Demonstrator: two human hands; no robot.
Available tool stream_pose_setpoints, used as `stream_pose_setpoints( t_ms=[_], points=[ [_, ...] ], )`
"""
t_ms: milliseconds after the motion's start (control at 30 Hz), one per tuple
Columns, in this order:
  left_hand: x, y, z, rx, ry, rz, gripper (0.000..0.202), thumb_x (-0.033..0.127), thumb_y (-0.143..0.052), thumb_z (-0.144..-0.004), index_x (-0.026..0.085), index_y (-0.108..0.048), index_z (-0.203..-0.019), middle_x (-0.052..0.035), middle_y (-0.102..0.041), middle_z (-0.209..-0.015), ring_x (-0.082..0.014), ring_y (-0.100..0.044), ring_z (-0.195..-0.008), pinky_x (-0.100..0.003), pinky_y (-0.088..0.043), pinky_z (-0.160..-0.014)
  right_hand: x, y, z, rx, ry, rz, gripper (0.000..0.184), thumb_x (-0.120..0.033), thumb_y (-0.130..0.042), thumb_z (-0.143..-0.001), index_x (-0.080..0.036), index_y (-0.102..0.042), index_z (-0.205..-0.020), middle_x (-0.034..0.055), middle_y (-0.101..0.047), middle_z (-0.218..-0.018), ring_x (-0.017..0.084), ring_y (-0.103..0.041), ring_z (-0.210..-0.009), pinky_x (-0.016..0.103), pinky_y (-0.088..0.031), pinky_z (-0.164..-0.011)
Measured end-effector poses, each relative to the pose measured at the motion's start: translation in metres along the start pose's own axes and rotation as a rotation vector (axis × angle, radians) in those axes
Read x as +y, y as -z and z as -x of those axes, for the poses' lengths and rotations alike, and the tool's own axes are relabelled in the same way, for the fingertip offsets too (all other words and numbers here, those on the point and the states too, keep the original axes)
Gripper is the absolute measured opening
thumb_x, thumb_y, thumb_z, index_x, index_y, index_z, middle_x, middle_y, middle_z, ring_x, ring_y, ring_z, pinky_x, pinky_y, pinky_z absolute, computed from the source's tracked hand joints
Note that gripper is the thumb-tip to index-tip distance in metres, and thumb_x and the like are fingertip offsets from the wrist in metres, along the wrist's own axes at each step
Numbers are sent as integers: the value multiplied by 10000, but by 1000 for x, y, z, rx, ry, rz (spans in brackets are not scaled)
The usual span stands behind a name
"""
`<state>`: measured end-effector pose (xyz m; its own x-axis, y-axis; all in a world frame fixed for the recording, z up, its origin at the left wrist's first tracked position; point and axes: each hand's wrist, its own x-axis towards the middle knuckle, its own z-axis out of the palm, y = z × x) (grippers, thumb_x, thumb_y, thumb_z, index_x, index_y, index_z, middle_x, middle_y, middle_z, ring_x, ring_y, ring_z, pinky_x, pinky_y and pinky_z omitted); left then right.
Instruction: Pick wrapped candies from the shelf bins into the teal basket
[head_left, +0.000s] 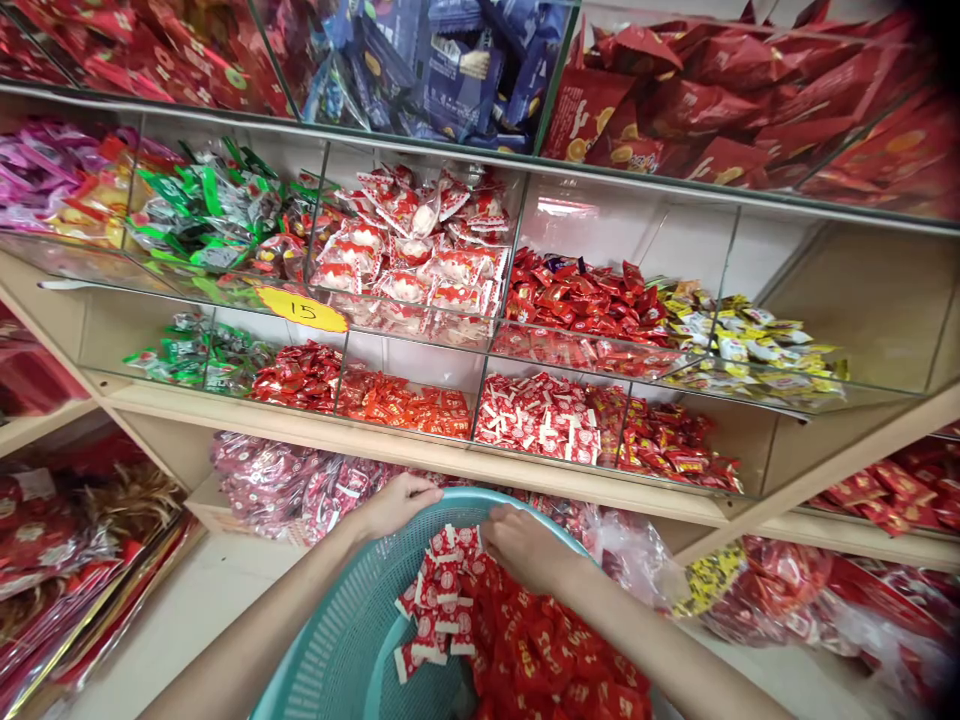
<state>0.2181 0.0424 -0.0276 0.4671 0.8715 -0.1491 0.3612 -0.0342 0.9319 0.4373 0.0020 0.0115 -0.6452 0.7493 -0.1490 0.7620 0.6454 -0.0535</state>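
Note:
A teal plastic basket [352, 630] sits low in front of me, holding several red-and-white wrapped candies [439, 595] and a heap of red wrapped candies [547, 650]. My left hand [397, 503] grips the basket's far rim, fingers curled over it. My right hand [525, 545] rests inside the basket on the candies, fingers bent down among the red-and-white ones; what it holds is hidden.
Ahead stands a wooden shelf unit [450, 455] with clear bins of red, red-and-white, green and yellow sweets. A yellow price tag [301, 310] reads 15. Bagged candy lies under the shelf and at both sides. The pale floor [202, 590] shows at left.

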Motion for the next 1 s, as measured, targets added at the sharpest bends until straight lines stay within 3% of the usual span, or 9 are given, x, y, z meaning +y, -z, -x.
stream_pose_setpoints(
  t_ms=[200, 500, 633, 767, 900, 1000],
  points=[
    [0, 0, 0, 2, -9, -43, 486, 578, -451, -776, 124, -621, -733, 29, -503, -595, -107, -404, -563, -194, -308, -508, -11, -7, -13, 4, 118, 69, 199, -82, -480, -795, -156, -664, -774, 102, -653, -827, 221, -580, -809, 298, -421, -660],
    [2, 2, -1, 3, -82, -89, 450, 538, -440, -799, 142, -510, -598, 52, -359, -549, -87, -301, -539, -195, -243, -493, -6, 9, -8, 103, -13, 14, 169, -182, -456, -850, -179, -624, -857, 75, -647, -860, 196, -577, -829, 271, -414, -675],
    [5, 2, 0, 3, -71, -100, 443, 536, -436, -799, 147, -502, -598, 48, -373, -549, -91, -312, -539, -196, -247, -495, 7, 25, 4, 190, -38, -92, 173, -210, -454, -857, -188, -616, -803, 50, -636, -823, 168, -568, -807, 245, -387, -675],
    [6, 2, 1, 10, -51, -93, 446, 547, -444, -789, 146, -531, -613, 41, -415, -559, -103, -350, -558, -195, -274, -510, 32, 45, 7, 365, -73, -203, 193, -234, -442, -868, -188, -611, -787, 32, -622, -801, 152, -551, -789, 236, -372, -695],
    [5, 2, 2, 1, -48, -74, 451, 552, -451, -785, 140, -565, -642, 37, -453, -582, -110, -382, -575, -198, -300, -534, 64, 58, -6, 583, -228, -181, 168, -247, -449, -864, -184, -603, -839, 41, -615, -830, 162, -534, -790, 247, -361, -696],
    [6, 1, 2, -2, -30, -50, 457, 561, -458, -777, 135, -581, -666, 33, -474, -587, -109, -387, -566, -198, -301, -523, 78, 58, -23, 645, -328, -84, 148, -259, -477, -850, -174, -595, -879, 62, -602, -869, 187, -516, -837, 259, -355, -702]
  ],
)
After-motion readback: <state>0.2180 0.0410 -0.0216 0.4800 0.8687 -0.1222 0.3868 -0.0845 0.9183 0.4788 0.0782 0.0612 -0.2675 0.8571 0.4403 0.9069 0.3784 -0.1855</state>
